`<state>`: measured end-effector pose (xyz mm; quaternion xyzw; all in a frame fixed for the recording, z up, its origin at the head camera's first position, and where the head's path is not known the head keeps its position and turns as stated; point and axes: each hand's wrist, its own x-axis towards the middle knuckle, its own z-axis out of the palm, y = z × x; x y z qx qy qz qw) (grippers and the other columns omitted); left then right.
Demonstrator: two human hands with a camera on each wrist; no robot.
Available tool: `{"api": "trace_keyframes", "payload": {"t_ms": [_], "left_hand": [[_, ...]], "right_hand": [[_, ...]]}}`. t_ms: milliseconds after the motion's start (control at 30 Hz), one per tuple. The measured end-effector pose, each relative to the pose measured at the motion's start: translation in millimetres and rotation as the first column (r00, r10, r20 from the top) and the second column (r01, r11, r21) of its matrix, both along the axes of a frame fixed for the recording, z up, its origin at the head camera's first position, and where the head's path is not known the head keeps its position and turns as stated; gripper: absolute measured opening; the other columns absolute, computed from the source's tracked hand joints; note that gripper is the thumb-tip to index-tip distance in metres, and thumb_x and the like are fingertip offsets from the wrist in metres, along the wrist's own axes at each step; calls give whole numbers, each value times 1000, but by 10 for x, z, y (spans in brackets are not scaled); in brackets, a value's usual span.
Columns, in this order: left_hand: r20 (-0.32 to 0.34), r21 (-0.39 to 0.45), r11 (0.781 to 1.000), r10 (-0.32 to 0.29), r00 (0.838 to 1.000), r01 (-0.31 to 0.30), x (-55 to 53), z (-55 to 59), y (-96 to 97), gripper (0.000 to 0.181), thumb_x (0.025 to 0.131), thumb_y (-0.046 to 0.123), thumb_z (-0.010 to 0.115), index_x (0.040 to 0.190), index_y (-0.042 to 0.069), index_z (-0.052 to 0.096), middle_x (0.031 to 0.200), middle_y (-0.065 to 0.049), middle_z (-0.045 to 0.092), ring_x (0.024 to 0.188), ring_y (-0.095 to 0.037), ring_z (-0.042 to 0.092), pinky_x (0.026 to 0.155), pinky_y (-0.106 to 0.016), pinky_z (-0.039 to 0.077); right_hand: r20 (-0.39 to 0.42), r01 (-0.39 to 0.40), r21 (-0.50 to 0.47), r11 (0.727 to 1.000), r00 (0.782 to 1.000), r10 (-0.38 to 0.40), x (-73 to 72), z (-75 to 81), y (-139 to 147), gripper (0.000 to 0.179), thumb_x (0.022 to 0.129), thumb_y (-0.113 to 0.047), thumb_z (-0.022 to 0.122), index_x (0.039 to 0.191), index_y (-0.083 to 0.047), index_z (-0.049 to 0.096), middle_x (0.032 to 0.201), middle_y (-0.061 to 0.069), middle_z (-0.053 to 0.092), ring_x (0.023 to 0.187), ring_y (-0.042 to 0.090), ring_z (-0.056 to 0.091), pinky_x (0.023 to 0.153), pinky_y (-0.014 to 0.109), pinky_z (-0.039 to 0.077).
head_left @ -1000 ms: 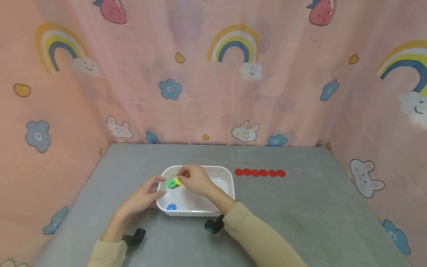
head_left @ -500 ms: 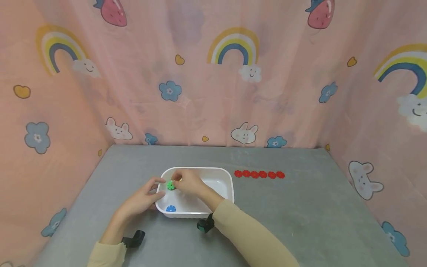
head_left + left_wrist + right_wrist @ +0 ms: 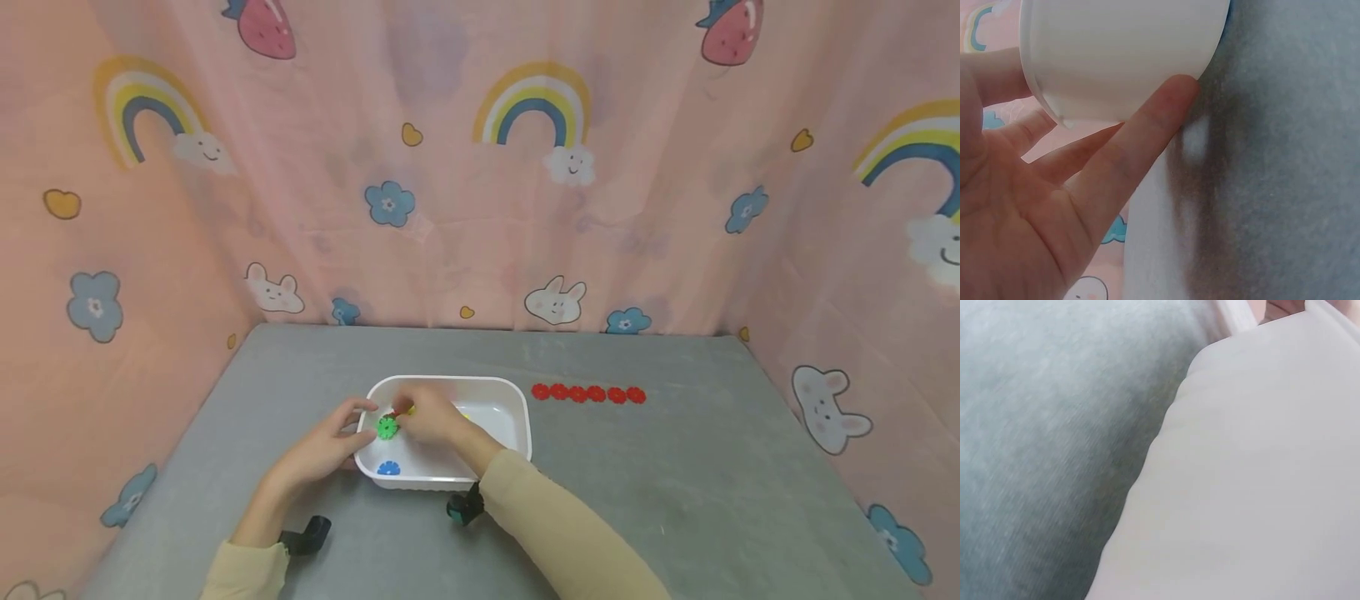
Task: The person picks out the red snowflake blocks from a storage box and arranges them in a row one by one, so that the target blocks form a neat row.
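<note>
My left hand (image 3: 321,448) grips the left end of the white plastic tray (image 3: 480,482); in the left wrist view its fingers (image 3: 1141,128) lie against the outer wall. Inside the tray, my right hand (image 3: 429,417) has its fingers bent among small notched snowflake discs. Beside its fingertips are a green disc (image 3: 387,427), part of a red disc (image 3: 391,415) and a bit of a yellow disc (image 3: 411,410). Whether it pinches one of them is hidden. A blue disc (image 3: 388,468) lies near the tray's front left corner.
Several red discs (image 3: 577,394) form a row on the grey table (image 3: 660,475), right of the tray. A pink patterned curtain (image 3: 465,242) surrounds the back and sides. In the right wrist view the tray wall (image 3: 1241,462) fills much of the picture.
My right hand has shifted slightly left within the tray, and the green disc has moved a little nearer the front. The left hand keeps its place at the tray's end.
</note>
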<state>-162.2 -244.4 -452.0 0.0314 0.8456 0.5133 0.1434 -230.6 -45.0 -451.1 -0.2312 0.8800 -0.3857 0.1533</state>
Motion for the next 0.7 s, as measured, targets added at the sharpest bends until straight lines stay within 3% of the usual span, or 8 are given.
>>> {"api": "trace_keyframes", "payload": {"t_ms": [67,300,533,700], "left_hand": [[0,-5,1000,3,1000,-3,-2,2,4,46,102,23,61,144,15,45,158,-29,30,138,-51,41,87,-44,59],[-7,-27,1000,9,1000,-9,-2,5,16,45,102,22,61,144,15,45,158,-28,31,139,-52,40,88,-45,59],[-7,-32,999,9,1000,-10,-3,11,20,45,102,22,61,144,14,45,158,-28,31,138,-51,41,87,-44,59],[-7,-18,1000,4,1000,-5,0,21,17,45,102,21,61,143,13,45,157,-29,31,138,-52,42,87,-44,59]], "right_hand": [[-29,4,29,1000,1000,-4,-14,-19,7,11,95,-7,66,105,-9,71,102,0,68,93,15,60,91,35,54],[-70,10,81,997,998,-4,-43,-76,7,14,92,-4,69,105,-8,73,88,-2,63,83,14,56,76,27,51],[-154,12,200,980,988,19,-7,-129,-36,21,93,-11,71,113,-14,76,102,-3,65,96,14,57,98,37,51],[-155,9,244,970,988,30,6,-136,-62,20,92,-12,72,111,-17,76,102,-4,62,98,13,56,98,36,50]]}}
